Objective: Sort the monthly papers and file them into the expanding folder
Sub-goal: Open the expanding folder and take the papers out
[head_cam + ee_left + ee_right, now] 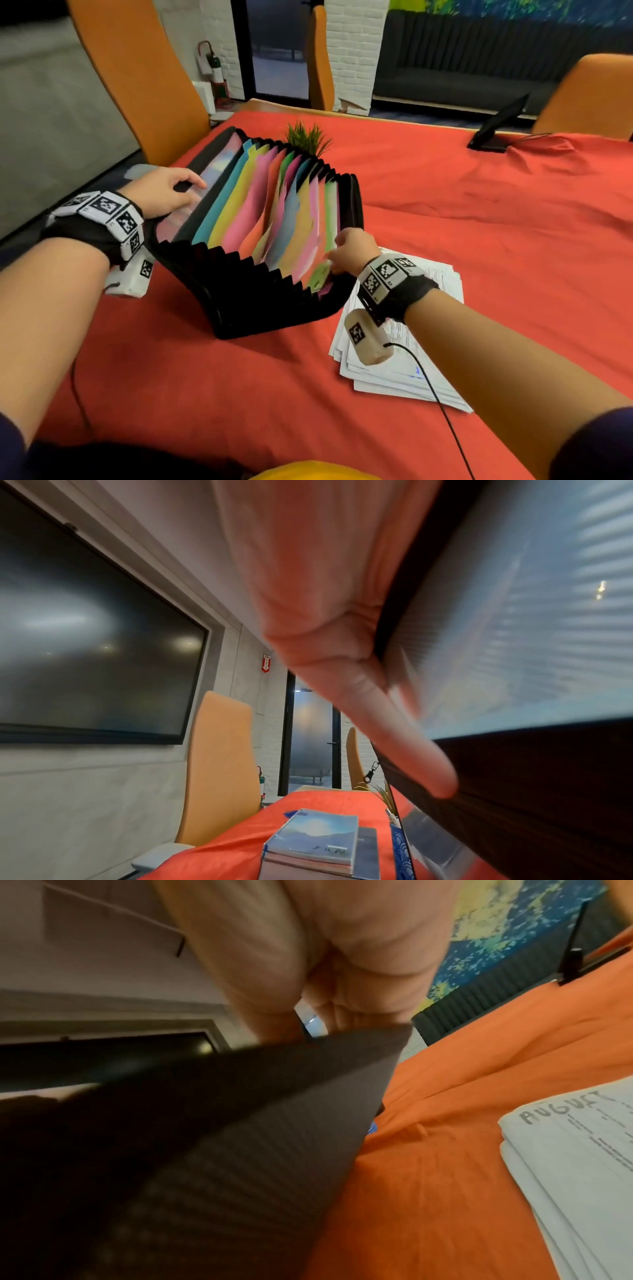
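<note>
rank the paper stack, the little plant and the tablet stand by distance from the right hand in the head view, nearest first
From the right hand, which grips the folder's right end:
1. Paper stack, just beneath and behind the wrist on the red cloth.
2. Little plant, beyond the folder's far edge.
3. Tablet stand, at the far right edge of the table.

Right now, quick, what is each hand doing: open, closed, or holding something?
Left hand: grips the left end panel of the expanding folder.
Right hand: grips the folder's right end panel, fingers curled over its edge.
</note>
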A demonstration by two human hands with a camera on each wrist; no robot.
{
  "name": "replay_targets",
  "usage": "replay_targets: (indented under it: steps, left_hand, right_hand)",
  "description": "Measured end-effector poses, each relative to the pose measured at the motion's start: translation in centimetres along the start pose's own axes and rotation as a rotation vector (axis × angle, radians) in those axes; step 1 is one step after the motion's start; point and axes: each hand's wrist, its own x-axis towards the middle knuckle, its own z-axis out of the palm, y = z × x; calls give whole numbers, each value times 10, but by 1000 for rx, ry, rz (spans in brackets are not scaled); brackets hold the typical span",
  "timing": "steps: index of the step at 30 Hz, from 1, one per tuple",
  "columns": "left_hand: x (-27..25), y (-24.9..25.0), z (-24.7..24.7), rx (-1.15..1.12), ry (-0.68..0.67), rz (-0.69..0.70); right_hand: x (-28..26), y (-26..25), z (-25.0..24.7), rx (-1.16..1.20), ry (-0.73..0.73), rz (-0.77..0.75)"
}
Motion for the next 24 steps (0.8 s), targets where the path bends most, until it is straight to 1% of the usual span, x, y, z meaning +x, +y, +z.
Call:
replay_targets:
  steps: [2,6,7,10,11,14,16,19,24]
  left_hand:
    - [-2,-6,1,8,13,0]
    - [-1,-5,4,-19,46,32]
    - [-1,-5,5,-13,50,38]
    - [1,-8,3,17,44,36]
    - [2,-9,3,19,44,35]
    - [1,-13,1,3,34,38]
    - [0,-14,1,-11,38,43]
    - [1,-13,1,-15,51,46]
    - [1,-15,2,-10,52,27]
  right_hand:
    - [-4,-6,7,-1,4,-24]
    - [-8,-19,8,105,122,-70]
    - [-7,-22,7,109,129,-76]
    - [-4,-30,7,-5,37,-31]
    - [-3,-31,7,-21,32,-11]
    - [3,-30,7,44,42,53]
    - [4,-29,6,73,47,42]
    - [5,-27,8,-4,10,-15]
    - [0,-29,10,-1,16,-52]
